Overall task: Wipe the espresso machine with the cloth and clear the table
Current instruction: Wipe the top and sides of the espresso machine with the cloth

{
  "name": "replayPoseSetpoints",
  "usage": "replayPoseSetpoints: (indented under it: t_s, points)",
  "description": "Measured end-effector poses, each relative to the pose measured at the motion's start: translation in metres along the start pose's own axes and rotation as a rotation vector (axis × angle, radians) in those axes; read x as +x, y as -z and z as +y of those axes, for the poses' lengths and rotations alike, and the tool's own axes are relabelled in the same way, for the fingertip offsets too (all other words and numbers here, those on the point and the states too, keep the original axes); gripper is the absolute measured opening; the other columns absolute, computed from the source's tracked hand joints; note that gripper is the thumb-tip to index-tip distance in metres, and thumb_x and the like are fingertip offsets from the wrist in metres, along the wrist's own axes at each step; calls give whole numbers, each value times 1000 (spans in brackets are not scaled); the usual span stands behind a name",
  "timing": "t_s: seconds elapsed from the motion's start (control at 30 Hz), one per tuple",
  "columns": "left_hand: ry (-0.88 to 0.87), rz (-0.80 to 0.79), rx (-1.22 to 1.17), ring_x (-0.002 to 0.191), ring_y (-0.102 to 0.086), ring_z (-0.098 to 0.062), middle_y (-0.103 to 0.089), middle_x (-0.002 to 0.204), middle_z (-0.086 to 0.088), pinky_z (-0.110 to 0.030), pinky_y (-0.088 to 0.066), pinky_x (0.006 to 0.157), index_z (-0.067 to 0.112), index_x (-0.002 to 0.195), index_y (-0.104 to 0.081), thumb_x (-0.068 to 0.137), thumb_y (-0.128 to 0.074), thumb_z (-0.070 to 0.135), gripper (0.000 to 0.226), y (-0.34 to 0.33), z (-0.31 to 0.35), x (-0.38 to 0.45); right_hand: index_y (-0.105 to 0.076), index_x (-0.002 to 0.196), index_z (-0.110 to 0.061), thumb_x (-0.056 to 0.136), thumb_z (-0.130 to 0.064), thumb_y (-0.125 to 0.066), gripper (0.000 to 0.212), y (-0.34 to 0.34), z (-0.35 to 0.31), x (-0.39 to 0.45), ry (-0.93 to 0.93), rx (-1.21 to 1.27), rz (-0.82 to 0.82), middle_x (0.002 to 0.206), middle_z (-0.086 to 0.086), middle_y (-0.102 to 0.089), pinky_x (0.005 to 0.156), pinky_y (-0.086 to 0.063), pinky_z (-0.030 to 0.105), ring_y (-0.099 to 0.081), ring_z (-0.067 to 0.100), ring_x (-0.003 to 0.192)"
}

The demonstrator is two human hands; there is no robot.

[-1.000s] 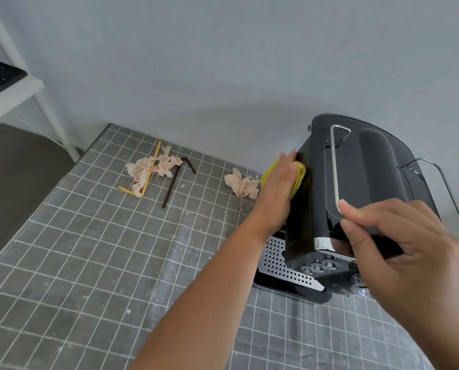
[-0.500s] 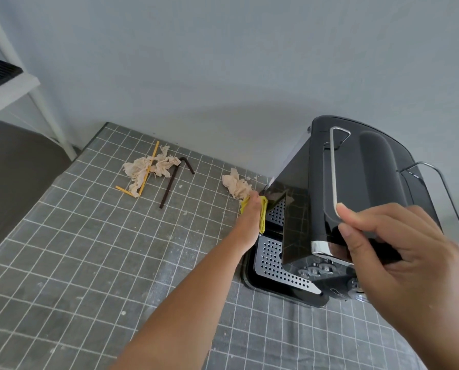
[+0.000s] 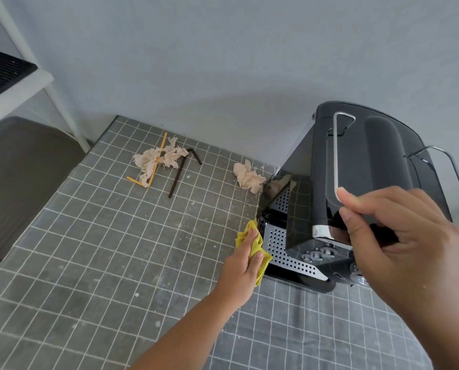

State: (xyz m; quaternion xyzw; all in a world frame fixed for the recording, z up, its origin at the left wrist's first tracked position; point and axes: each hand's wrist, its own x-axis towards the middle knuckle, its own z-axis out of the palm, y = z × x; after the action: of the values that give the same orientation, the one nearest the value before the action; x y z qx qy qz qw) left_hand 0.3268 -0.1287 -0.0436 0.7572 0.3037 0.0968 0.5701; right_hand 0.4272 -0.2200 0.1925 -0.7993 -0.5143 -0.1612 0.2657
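Observation:
A black espresso machine (image 3: 377,161) stands at the table's right, against the wall. My left hand (image 3: 240,265) grips a bunched yellow cloth (image 3: 262,267) and presses it against the machine's lower left edge, beside the perforated metal drip tray (image 3: 284,252). My right hand (image 3: 409,249) holds the machine's front top corner, fingers curled over it and hiding part of the front. On the grey tiled table (image 3: 89,263) lie a crumpled napkin (image 3: 153,161), a second napkin (image 3: 248,177) close to the machine, a yellow straw (image 3: 161,148) and a bent brown straw (image 3: 176,177).
A white shelf frame (image 3: 17,84) stands to the left, off the table, with a dark grey surface (image 3: 23,182) beneath it. The wall runs directly behind the table. A metal wire handle (image 3: 452,166) sticks out at the machine's right side.
My left hand has wiped down the machine's left side with the cloth, from the top edge to the base beside the drip tray. My right hand has kept its hold.

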Motion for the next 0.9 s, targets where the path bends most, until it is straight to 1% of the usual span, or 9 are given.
replayPoseSetpoints:
  t_s: [0.17, 0.33, 0.4, 0.43, 0.47, 0.6, 0.7, 0.77, 0.9]
  points:
    - [-6, -8, -96, 44, -42, -3, -39, 56, 10, -15, -29, 45, 39, 148, -17, 100, -32, 41, 51, -5, -5, -45, -75, 91, -12, 88, -15, -63, 14, -1, 1, 0, 3, -10, 13, 75, -3, -66, 59, -41, 27, -52, 25, 64]
    - [-1, 2, -4, 48, -45, -1, -50, 67, 7, -14, -33, 45, 32, 151, -20, 102, -30, 41, 51, -2, 12, -2, -76, 91, -12, 87, -15, -63, 13, -2, 1, 0, -1, -19, 17, 75, -2, -66, 57, -40, 26, -52, 26, 63]
    - [-27, -42, 159, 76, -60, -5, -60, 120, -8, -15, -46, 60, 26, 154, -16, 103, -30, 40, 54, 1, 16, 28, -76, 91, -12, 87, -14, -64, 13, -1, 2, -1, -1, -7, 13, 75, -2, -67, 56, -40, 27, -52, 26, 63]
    - [-47, -82, 261, 97, -62, -14, -37, 151, -8, -23, -52, 74, 24, 154, -13, 103, -29, 38, 56, 4, 19, 40, -76, 92, -13, 87, -14, -64, 13, -1, 2, -1, -2, 0, 9, 75, -1, -67, 57, -41, 27, -53, 26, 63]
    - [-65, -119, 367, 111, -59, -20, -11, 162, -3, -30, -53, 84, 21, 155, -10, 104, -29, 36, 56, 6, 23, 48, -76, 93, -13, 87, -15, -64, 13, -1, 2, 0, -4, 4, 5, 75, -1, -68, 57, -41, 27, -53, 26, 63]
    - [-45, -156, 647, 116, -57, -28, 11, 162, -5, -35, -53, 78, 13, 155, -4, 103, -29, 29, 59, 8, 40, 52, -75, 94, -13, 87, -15, -64, 14, -1, 2, 0, -1, 6, -6, 77, -2, -68, 56, -42, 29, -53, 24, 63]
    - [-105, -200, 709, 143, -29, -31, 19, 160, -6, -37, -49, 98, 9, 154, -2, 105, -28, 28, 59, 2, 33, 39, -75, 94, -13, 87, -15, -64, 13, -1, 3, -1, 4, 9, -3, 77, -2, -68, 56, -42, 31, -53, 24, 63]
    - [-175, -239, 738, 150, -4, -27, 18, 159, -4, -41, -38, 111, 8, 153, -3, 105, -24, 32, 57, 0, 21, 28, -75, 93, -13, 87, -15, -64, 13, 0, 2, -1, 7, 15, 3, 76, -2, -68, 56, -42, 30, -53, 24, 63]
    - [-245, -264, 744, 150, 0, -22, 4, 163, -4, -39, -28, 117, 8, 153, -12, 102, -14, 40, 60, 5, 3, 19, -76, 93, -13, 87, -14, -64, 13, 0, 3, -1, 5, 8, -3, 77, -2, -68, 56, -42, 29, -53, 24, 63]
